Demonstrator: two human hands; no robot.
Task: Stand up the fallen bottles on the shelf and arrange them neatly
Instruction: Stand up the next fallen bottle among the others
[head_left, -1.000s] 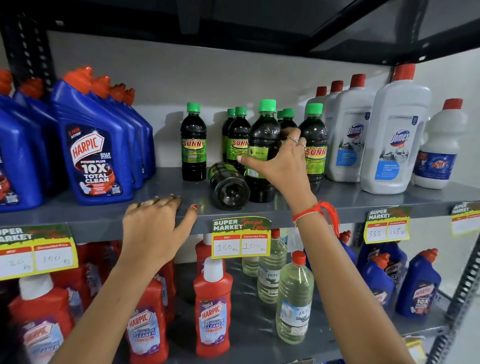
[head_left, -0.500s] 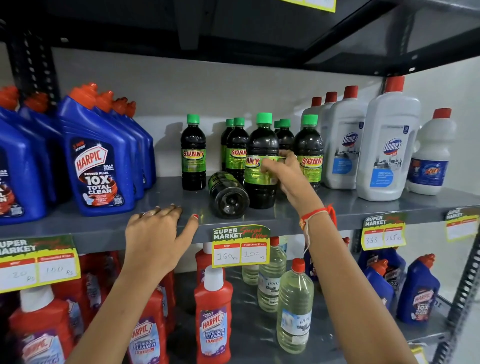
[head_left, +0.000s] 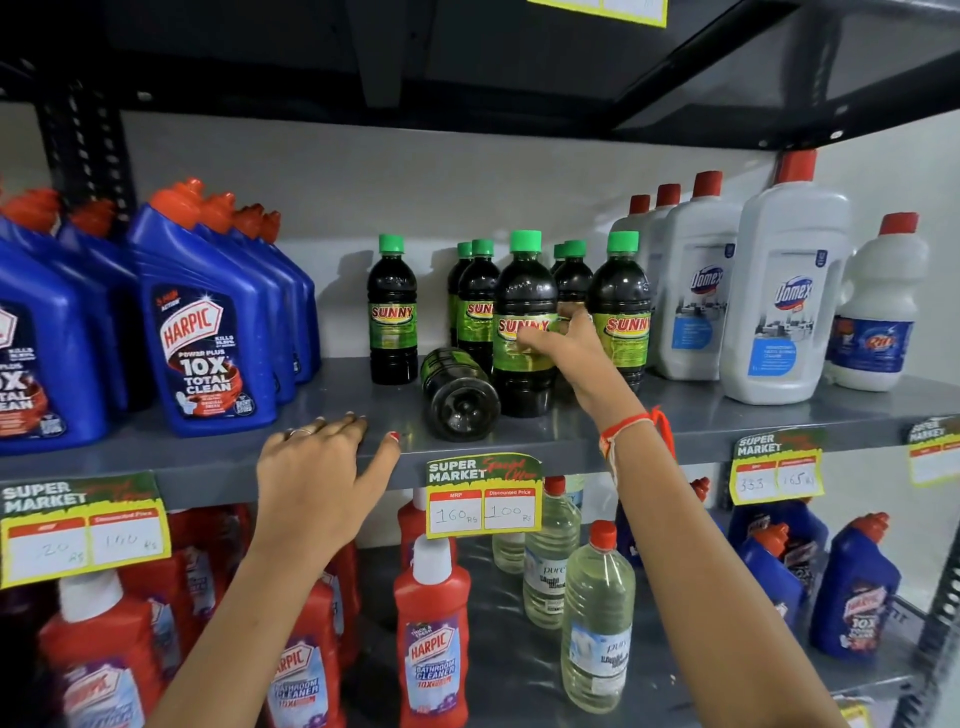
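Several dark Sunny bottles with green caps stand on the grey shelf (head_left: 675, 415). One Sunny bottle (head_left: 460, 397) lies on its side, base toward me, just left of the front upright one. My right hand (head_left: 563, 345) grips the label of that front upright Sunny bottle (head_left: 524, 291). A single Sunny bottle (head_left: 392, 312) stands apart at the left. My left hand (head_left: 319, 473) rests flat on the shelf's front edge, fingers spread, holding nothing, left of the fallen bottle.
Blue Harpic bottles (head_left: 202, 332) crowd the shelf's left, white Domex bottles (head_left: 784, 296) the right. Price tags (head_left: 483, 496) hang from the shelf lip. The lower shelf holds red Harpic bottles (head_left: 434, 634) and clear bottles (head_left: 597, 618).
My right hand slid from the bottle's front to its right side and the label with SUNNY now faces me. My left hand stayed put.
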